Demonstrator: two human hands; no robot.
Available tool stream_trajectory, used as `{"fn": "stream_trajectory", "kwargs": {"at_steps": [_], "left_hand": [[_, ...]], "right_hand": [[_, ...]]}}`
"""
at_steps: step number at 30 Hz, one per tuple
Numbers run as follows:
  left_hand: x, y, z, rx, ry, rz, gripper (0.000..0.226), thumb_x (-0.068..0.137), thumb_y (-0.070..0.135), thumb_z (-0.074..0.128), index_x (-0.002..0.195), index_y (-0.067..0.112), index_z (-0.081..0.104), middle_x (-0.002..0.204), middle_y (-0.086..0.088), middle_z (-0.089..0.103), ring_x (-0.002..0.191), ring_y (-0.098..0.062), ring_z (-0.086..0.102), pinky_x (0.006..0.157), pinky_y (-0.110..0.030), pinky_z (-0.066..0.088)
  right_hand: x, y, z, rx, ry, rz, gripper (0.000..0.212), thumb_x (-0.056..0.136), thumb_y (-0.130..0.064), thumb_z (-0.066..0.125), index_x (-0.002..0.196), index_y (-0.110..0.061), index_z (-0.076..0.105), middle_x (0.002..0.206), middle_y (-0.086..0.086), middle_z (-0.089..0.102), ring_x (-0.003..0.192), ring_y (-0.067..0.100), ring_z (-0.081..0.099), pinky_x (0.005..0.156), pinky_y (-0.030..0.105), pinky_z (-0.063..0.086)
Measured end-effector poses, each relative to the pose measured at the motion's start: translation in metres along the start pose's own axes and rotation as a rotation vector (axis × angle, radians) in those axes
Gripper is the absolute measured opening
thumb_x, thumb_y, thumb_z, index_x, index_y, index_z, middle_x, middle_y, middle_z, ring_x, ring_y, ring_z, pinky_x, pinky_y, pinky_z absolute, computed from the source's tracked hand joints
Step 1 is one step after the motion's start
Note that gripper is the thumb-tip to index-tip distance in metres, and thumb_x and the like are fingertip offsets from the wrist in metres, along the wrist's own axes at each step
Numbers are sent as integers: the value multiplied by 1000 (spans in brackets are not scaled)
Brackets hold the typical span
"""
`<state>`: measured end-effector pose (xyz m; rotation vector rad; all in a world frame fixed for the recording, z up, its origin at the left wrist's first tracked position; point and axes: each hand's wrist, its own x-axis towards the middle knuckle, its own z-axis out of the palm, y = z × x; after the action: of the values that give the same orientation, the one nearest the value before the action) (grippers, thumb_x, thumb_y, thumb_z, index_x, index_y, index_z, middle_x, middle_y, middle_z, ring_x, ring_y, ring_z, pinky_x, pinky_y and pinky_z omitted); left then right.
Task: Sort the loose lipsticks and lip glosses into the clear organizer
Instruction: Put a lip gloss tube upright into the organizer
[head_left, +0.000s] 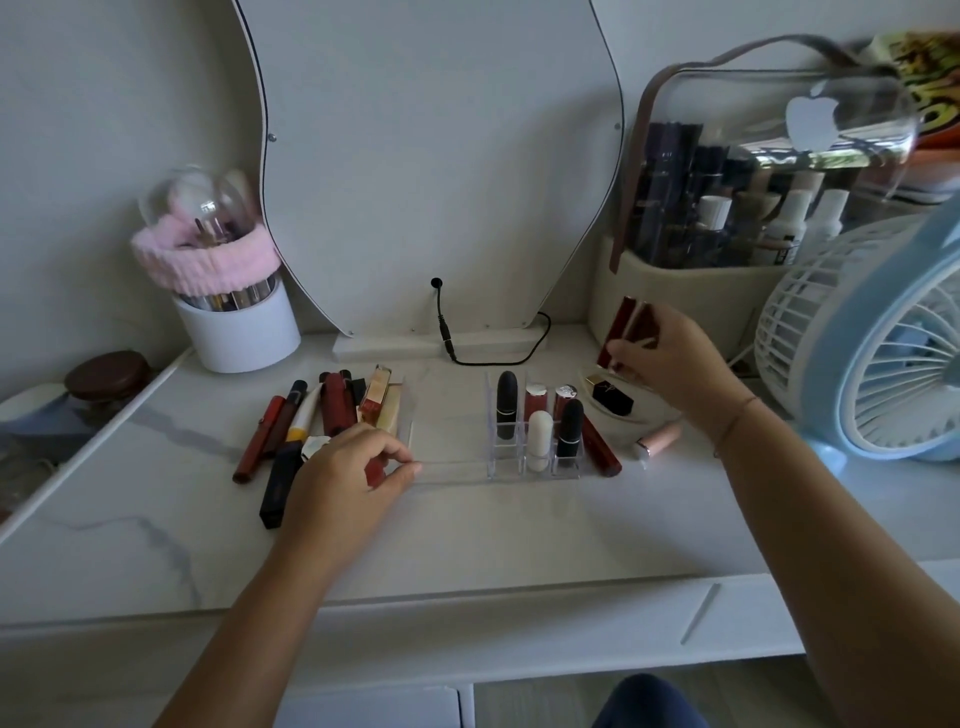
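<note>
A clear organizer (452, 470) lies on the white vanity top; several lipsticks (540, 431) stand upright in its right-hand slots. A heap of loose lipsticks and lip glosses (311, 415) lies at its left end. My left hand (348, 480) pinches the organizer's front left rim, with a small red item partly hidden under the fingers. My right hand (670, 358), lifted at the back right, grips two dark red lip gloss tubes (626, 325). A black and gold lipstick (613, 397), a dark red tube (602, 444) and a pink tube (657, 441) lie right of the organizer.
A mirror stand (436, 343) with a black cable stands at the back. A white brush holder (244, 332) with a pink headband sits back left. A domed cosmetics case (753, 208) and a blue fan (872, 353) crowd the right side.
</note>
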<state>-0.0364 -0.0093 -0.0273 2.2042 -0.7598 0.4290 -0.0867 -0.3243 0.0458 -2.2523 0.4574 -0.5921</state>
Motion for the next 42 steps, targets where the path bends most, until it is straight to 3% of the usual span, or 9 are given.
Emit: {"fn": "stream_trajectory", "kwargs": {"at_steps": [3, 6, 16, 20, 26, 30, 32, 36, 42], "left_hand": [[0, -1, 1, -4, 1, -5, 13, 75, 23, 77, 75, 26, 64, 77, 13, 61, 71, -8, 58, 62, -29, 48], [-1, -2, 1, -3, 1, 3, 14, 75, 24, 77, 75, 26, 64, 77, 12, 61, 72, -8, 57, 62, -29, 48], [0, -3, 2, -2, 8, 22, 16, 75, 23, 77, 74, 28, 62, 76, 11, 61, 72, -9, 58, 61, -30, 48], [0, -3, 2, 4, 15, 17, 16, 74, 22, 78, 74, 27, 63, 77, 13, 61, 72, -7, 57, 61, -25, 46], [0, -4, 2, 14, 11, 34, 15, 74, 23, 78, 75, 25, 63, 78, 13, 61, 73, -6, 58, 62, -22, 45], [1, -3, 2, 4, 9, 32, 15, 74, 22, 78, 75, 25, 63, 77, 13, 61, 72, -9, 59, 62, -29, 49], [0, -2, 1, -1, 13, 27, 16, 74, 21, 78, 74, 25, 63, 76, 13, 61, 71, -10, 58, 62, -31, 49], [0, -1, 1, -13, 14, 18, 14, 74, 20, 78, 74, 23, 64, 77, 12, 61, 70, -12, 58, 62, -33, 50], [1, -1, 1, -5, 18, 19, 13, 74, 21, 77, 75, 22, 65, 77, 11, 61, 70, -12, 59, 62, -35, 51]], "right_hand": [[-1, -21, 4, 151, -143, -66, 34, 84, -24, 62, 116, -13, 56, 89, -7, 64, 74, 3, 63, 51, 7, 48], [0, -26, 13, 29, -223, -136, 20, 84, -26, 63, 102, -18, 62, 79, -12, 64, 69, 0, 61, 54, 9, 46], [6, -16, 26, -25, -303, -177, 6, 83, -28, 64, 85, -32, 60, 77, -18, 61, 70, -2, 60, 56, 6, 42], [7, -14, 25, 6, -306, -169, 13, 85, -26, 62, 77, -36, 60, 73, -16, 63, 60, -16, 56, 51, 0, 40], [18, 14, 14, 46, -122, -31, 7, 84, -28, 64, 88, -22, 67, 76, -7, 65, 63, -1, 58, 57, 11, 41], [22, 40, 11, -163, -95, 83, 18, 81, -23, 68, 81, -6, 68, 89, 19, 69, 76, 26, 62, 67, 32, 48], [20, 52, 18, -257, -142, 133, 31, 79, -29, 68, 86, 1, 67, 91, 24, 67, 68, 30, 59, 62, 33, 46], [19, 61, 28, -304, -156, 172, 27, 76, -39, 66, 76, -13, 69, 70, 10, 68, 52, 18, 61, 50, 24, 41], [27, 53, 36, -352, -158, 186, 29, 80, -31, 62, 65, -6, 66, 51, 4, 53, 42, 17, 53, 40, 20, 33]]}}
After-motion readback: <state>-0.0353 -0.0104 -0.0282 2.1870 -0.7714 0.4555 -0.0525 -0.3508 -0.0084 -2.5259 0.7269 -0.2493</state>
